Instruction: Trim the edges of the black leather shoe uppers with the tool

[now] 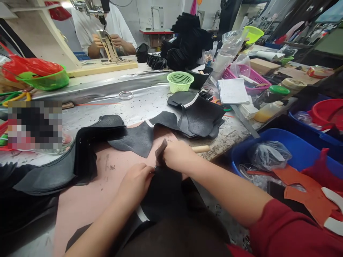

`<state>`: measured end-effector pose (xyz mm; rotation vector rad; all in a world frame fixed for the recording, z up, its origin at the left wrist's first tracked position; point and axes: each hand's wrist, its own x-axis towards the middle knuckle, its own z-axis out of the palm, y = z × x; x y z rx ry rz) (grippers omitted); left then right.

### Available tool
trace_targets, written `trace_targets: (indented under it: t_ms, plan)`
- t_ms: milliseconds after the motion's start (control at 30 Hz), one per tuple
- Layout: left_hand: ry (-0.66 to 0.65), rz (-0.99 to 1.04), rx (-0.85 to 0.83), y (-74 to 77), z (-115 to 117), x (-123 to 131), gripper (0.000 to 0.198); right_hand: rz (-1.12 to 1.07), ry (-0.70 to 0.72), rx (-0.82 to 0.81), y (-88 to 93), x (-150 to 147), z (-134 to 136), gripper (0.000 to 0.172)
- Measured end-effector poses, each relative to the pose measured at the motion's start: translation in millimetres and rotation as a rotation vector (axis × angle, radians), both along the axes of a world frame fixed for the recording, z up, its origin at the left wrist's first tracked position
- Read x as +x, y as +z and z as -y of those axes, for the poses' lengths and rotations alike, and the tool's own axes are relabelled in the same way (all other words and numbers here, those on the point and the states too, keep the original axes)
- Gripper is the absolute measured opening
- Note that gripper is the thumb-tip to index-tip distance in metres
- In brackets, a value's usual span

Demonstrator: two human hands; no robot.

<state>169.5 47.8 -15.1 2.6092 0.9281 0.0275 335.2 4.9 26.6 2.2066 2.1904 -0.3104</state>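
My left hand (pixel 137 180) pinches the upper edge of a black leather piece (pixel 167 194) that hangs over the near side of the work surface. My right hand (pixel 177 156) is closed on the same piece just to the right, with a folded flap standing up by the fingers. A white strip shows low on this piece. Beyond my hands, another black leather piece (pixel 134 140) with a white strip lies on a pink sheet (pixel 107 166). A wooden handle (pixel 200 149) lies beside my right wrist, its other end hidden behind it.
Stacked black leather pieces (pixel 85 150) lie left, and more leather pieces (pixel 202 116) lie right. Behind are a green basket (pixel 180 82), a tape ring (pixel 125 95) and a sewing machine (pixel 109 46) with a person behind it. Blue bins (pixel 235 150) stand right; a metal ruler (pixel 245 121) overhangs the edge.
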Motion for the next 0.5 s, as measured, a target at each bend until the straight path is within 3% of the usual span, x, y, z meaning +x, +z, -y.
trace_targets:
  t_ms: [133, 267, 400, 500]
  plan:
    - [-0.03, 0.032, -0.026, -0.6, 0, -6, 0.022, 0.01, -0.015, 0.078, -2.3, -4, 3, 0.022]
    - [-0.054, 0.05, -0.027, -2.5, 0, -13, 0.024, -0.003, 0.022, -0.014, -1.8, -9, 5, 0.021]
    - [-0.083, 0.043, -0.037, -1.1, 2, -19, 0.023, -0.006, -0.005, 0.05, 1.2, -15, 8, 0.022]
    - [-0.083, 0.013, -0.032, 2.1, 4, -24, 0.023, -0.055, 0.019, -0.037, 0.2, -20, 10, 0.02]
